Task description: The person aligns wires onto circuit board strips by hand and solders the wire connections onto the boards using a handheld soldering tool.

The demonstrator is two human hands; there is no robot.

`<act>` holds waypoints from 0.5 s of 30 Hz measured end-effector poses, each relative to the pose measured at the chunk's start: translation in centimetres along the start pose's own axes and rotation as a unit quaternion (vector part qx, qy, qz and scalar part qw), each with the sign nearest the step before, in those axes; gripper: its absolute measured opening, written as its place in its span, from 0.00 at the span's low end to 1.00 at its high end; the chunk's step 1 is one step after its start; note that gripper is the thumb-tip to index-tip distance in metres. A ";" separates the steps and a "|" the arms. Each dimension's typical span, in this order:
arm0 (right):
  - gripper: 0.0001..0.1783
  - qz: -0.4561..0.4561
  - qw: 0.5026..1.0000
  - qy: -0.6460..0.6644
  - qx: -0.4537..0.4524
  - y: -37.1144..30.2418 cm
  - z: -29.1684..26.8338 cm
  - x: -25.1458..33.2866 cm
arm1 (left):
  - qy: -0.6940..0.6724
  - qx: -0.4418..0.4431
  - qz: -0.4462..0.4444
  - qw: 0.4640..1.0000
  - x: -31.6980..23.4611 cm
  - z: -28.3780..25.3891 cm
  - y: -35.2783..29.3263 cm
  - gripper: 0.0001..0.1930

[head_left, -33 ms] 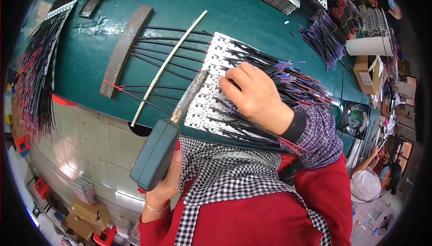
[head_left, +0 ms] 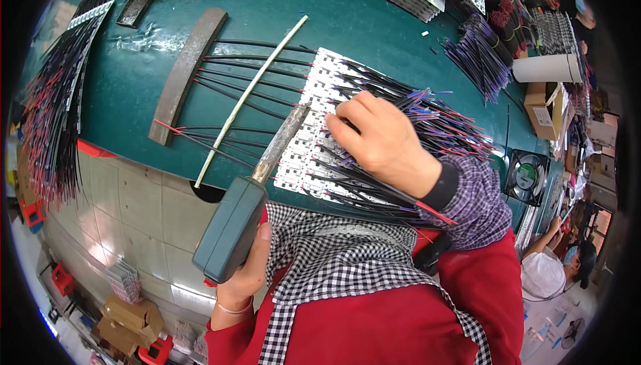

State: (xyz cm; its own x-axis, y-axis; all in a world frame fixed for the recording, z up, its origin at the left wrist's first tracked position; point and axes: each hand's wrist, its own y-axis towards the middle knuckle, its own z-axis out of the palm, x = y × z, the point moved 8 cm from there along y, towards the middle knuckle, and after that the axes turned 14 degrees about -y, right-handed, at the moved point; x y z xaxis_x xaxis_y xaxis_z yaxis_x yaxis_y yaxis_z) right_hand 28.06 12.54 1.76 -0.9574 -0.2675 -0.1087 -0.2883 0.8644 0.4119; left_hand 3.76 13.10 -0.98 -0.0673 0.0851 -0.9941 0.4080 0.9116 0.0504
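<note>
My left hand (head_left: 250, 263) is wrapped round the dark green grip of a soldering gun (head_left: 230, 231). Its long, stained metal barrel slants up to the right, and the tip meets a white panel of small circuit boards (head_left: 323, 75). Over that panel, right of the tip, hovers my right hand (head_left: 382, 139) with its fingers curled in and closed. What they pinch is hidden. Thin black wires (head_left: 257, 66) stretch left from the panel, and a thick bunch of black, red and purple wires (head_left: 427, 121) spreads out to its right, partly beneath my right hand.
A dark flat bar (head_left: 190, 75) lies across the left wire ends, and a pale thin stick (head_left: 250, 91) crosses the wires. Another wired panel (head_left: 63, 91) hangs at the table's left edge. Right are loose wires (head_left: 482, 55), a small fan (head_left: 527, 177) and a co-worker (head_left: 551, 273).
My right hand and sleeve have shifted very slightly to the right. The soldering gun and my left hand look unmoved.
</note>
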 end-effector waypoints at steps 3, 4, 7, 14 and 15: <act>0.15 -0.006 1.000 -0.015 -0.027 0.7 -2.9 -2.0 | -0.046 -0.018 -0.022 0.999 0.4 -0.3 0.0 0.20; 0.19 0.011 0.999 0.016 -0.039 1.1 -4.1 -3.0 | -0.053 -0.024 -0.042 0.997 0.8 -0.5 -0.1 0.20; 0.23 0.064 0.996 0.035 -0.043 2.7 -5.5 -2.6 | -0.059 -0.032 -0.045 0.997 0.7 -0.6 0.0 0.20; 0.22 0.049 0.998 0.010 0.048 -0.7 -0.2 -0.2 | -0.074 -0.030 -0.027 0.996 1.1 -0.6 -0.8 0.21; 0.20 0.047 0.998 0.021 0.046 -1.0 0.0 0.0 | 0.000 -0.016 -0.013 1.000 1.3 -0.7 -1.1 0.22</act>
State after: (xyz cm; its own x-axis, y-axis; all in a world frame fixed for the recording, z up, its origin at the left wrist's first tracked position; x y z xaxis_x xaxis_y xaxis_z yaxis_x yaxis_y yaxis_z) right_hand 28.38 11.66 1.32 -0.9793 -0.1993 -0.0345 -0.1993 0.9216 0.3331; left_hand 2.55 12.46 -2.23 -0.0773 0.0611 -0.9951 0.3764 0.9260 0.0276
